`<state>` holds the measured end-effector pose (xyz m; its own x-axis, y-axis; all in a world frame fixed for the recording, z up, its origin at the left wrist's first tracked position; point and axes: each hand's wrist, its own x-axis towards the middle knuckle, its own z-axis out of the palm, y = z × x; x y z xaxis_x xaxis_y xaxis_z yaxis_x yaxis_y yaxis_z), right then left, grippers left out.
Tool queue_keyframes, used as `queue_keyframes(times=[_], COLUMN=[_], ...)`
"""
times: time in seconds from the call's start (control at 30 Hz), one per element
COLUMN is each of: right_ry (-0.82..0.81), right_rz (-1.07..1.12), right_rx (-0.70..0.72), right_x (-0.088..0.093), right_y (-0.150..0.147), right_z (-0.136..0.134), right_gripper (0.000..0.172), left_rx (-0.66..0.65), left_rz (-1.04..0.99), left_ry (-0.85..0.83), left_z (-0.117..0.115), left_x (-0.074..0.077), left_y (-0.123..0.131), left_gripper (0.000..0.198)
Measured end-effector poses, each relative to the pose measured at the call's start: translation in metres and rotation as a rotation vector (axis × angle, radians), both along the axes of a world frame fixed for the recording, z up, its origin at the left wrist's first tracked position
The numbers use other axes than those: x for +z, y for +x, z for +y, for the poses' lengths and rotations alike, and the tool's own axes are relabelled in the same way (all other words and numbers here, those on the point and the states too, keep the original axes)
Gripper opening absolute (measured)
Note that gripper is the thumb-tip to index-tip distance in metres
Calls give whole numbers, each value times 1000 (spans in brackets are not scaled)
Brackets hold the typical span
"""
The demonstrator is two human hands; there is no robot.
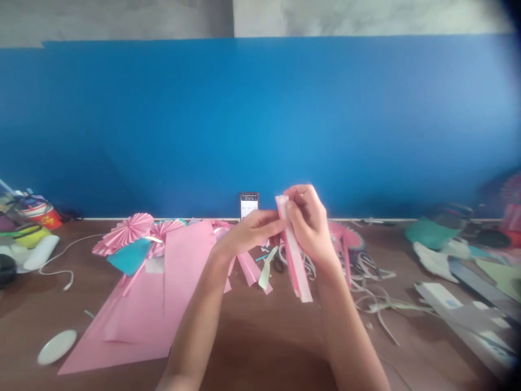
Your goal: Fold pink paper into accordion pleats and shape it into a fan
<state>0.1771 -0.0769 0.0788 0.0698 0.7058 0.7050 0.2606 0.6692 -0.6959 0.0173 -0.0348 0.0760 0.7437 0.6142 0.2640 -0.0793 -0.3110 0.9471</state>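
Both hands on folded pink paper, held up over desk

R hand pinches upper part of the folded paper btwn thumb & fingers. L hand meets it from the L side, fingertips at the near edge; can't tell if they pinch too, since view is blurry & fingers partly hidden. Paper is a long narrow stack, layers pressed together, tilted, lower end hanging free btwn the forearms; pale face w/ deeper pink along the edge.

L of hands: big pink sheets flat on desk, overlapping; pleated pink fan at their far end w/ teal piece just beside. White oval item near the sheets' front L corner.

Behind/below hands: pink strips, pale green strip next to them. Phone upright at desk's back edge, against blue panel.

R side: white cables in loose loops, then misc. clutter, incl. green item at back.
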Motion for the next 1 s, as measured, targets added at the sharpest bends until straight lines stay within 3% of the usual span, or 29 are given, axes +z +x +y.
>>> queue_keyframes(times=[0.17, 0.3, 0.43, 0.57, 0.73, 1.0], right_ry=[44, 86, -2, 8, 136, 183], right_rz=[-197, -376, -533, -650, -763, -773], right_rx=[-98, -183, -217, -295, -337, -586], right_x=[-2, -2, 1, 5, 4, 1], right_y=[5, 10, 13, 14, 19, 16], right_z=[4, 4, 0, -3, -1, 0], right_gripper=[18, 16, 23, 26, 29, 23], left_rx=[37, 282, 470, 516, 579, 630], left_rz=[-54, -166, -254, -279, -312, -271], left_ry=[-31, 24, 28, 13, 136, 188], left_z=[5, 11, 12, 8, 6, 3], left_x=[-3, -8, -9, -4, 2, -1], left_y=[2, 9, 14, 11, 2, 10], left_gripper=[31, 30, 33, 36, 32, 35])
